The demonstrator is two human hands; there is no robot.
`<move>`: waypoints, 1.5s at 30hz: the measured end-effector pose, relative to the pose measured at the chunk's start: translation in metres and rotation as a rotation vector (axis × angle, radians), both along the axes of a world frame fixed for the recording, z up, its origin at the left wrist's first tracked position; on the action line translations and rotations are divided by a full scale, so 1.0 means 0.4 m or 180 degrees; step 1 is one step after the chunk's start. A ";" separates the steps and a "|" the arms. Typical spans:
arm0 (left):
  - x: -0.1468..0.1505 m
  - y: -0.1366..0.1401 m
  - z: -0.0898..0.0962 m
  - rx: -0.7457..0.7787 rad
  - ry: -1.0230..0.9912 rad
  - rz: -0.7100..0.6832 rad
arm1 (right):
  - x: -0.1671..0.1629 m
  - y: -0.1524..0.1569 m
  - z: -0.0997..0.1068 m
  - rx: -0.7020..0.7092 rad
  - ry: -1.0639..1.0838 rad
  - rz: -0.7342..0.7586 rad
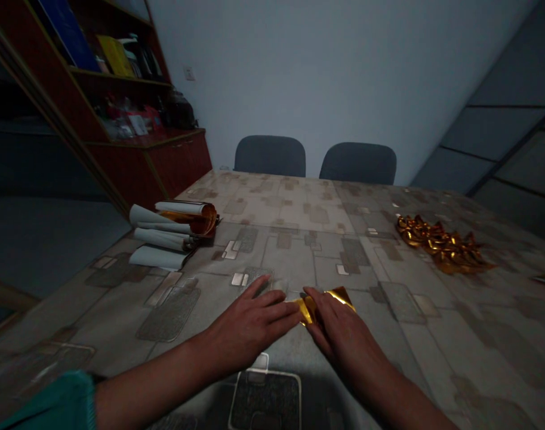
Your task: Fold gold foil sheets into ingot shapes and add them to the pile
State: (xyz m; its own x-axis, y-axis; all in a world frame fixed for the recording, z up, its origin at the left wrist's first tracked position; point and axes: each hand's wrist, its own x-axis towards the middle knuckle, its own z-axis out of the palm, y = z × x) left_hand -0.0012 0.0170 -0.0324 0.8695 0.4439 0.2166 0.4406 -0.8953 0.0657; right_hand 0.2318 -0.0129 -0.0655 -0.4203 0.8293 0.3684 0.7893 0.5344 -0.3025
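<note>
A folded piece of shiny gold foil paper point(306, 312) lies low over the near middle of the table, between my two hands. My left hand point(249, 325) reaches in palm down; its index and middle fingertips hold the foil's left end, and its outer fingers stretch away. The thumb is hidden beneath. My right hand point(344, 334) is closed over the middle of the foil, fingers on top and thumb on the near side. A gold corner sticks out beyond its knuckles. How the foil is folded under my right hand cannot be seen.
On the left lies a stack of curled foil sheets point(165, 236), pale backs and gold faces showing. Several folded gold foil pieces point(437, 242) are heaped at the right. A patterned cloth covers the table point(281, 203). Two grey chairs point(270, 155) stand behind; a cabinet point(178, 161) is at the left.
</note>
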 end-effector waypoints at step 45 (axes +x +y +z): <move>0.040 -0.053 -0.002 -0.0708 0.0091 0.0400 | -0.015 -0.003 0.056 -0.0594 -0.0134 0.0040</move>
State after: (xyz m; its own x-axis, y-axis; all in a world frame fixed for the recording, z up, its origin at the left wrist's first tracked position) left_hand 0.0146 -0.0041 -0.0330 0.8090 0.5827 0.0778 0.5519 -0.7984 0.2408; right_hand 0.2260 -0.0141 -0.0433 -0.4428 0.8762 0.1906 0.7970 0.4819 -0.3641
